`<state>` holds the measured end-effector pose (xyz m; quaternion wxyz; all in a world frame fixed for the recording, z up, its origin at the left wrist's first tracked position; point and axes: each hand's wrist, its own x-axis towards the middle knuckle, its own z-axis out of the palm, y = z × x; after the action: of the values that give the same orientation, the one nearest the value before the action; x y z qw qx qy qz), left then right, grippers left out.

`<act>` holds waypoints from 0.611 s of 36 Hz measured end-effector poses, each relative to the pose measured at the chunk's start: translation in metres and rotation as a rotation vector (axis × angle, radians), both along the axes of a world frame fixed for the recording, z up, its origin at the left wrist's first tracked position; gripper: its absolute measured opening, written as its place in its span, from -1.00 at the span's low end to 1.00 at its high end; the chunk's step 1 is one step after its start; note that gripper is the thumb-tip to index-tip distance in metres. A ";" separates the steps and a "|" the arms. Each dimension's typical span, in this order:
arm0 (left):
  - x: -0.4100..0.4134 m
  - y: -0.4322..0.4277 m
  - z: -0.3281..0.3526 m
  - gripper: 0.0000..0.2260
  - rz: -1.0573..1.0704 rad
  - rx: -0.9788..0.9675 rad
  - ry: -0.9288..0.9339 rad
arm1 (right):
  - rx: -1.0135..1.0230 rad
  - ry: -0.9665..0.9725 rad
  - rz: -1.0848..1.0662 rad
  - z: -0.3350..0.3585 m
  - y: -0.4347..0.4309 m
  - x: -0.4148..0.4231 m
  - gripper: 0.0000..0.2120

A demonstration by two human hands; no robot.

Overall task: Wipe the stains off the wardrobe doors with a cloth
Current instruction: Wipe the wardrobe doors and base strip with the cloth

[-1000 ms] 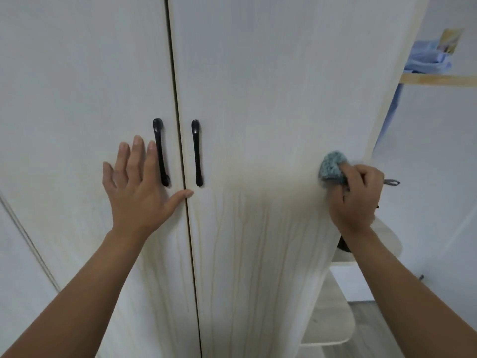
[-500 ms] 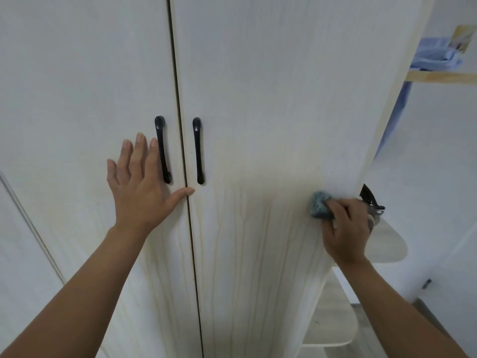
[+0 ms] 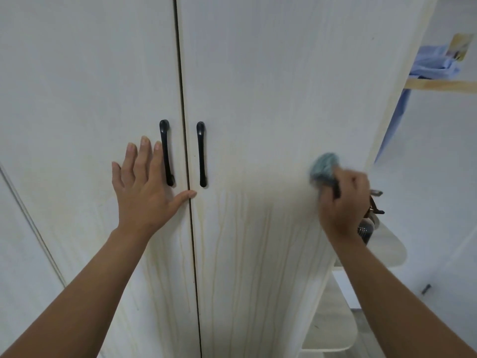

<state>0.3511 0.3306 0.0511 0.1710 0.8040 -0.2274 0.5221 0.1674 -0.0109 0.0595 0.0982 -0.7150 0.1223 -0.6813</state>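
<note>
Pale wardrobe doors (image 3: pixel 258 73) fill my view, their yellowish drip stains (image 3: pixel 242 254) running top to bottom at about 8 o'clock from my right hand (image 3: pixel 343 202), the nearer one. That hand is curled round the blue cloth (image 3: pixel 322 167), pressed to the right door (image 3: pixel 284 112) near its outer edge; my left hand (image 3: pixel 144 187) lies flat and spread on the left door (image 3: pixel 77 99).

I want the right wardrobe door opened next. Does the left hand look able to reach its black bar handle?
Probably yes: the left hand lies flat on the white left door, its thumb near that black bar handle, with nothing between them.
</note>
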 end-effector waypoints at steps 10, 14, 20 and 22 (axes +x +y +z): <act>-0.003 -0.002 0.000 0.04 -0.022 0.000 0.044 | 0.381 -0.258 0.153 0.073 -0.016 -0.019 -0.71; -0.003 -0.001 0.000 0.03 -0.036 0.001 0.055 | 0.326 -0.247 0.119 0.072 -0.007 -0.008 -0.73; -0.003 0.001 0.001 0.03 -0.045 0.010 0.082 | -0.353 0.176 0.010 -0.018 -0.002 0.006 -0.69; -0.004 0.001 0.001 0.04 -0.050 0.011 0.096 | -0.473 0.259 0.044 -0.018 -0.012 -0.001 -0.74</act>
<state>0.3469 0.3319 0.0524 0.1903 0.8232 -0.2420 0.4770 0.1663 -0.0227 0.0410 -0.0731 -0.8017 -0.0444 -0.5915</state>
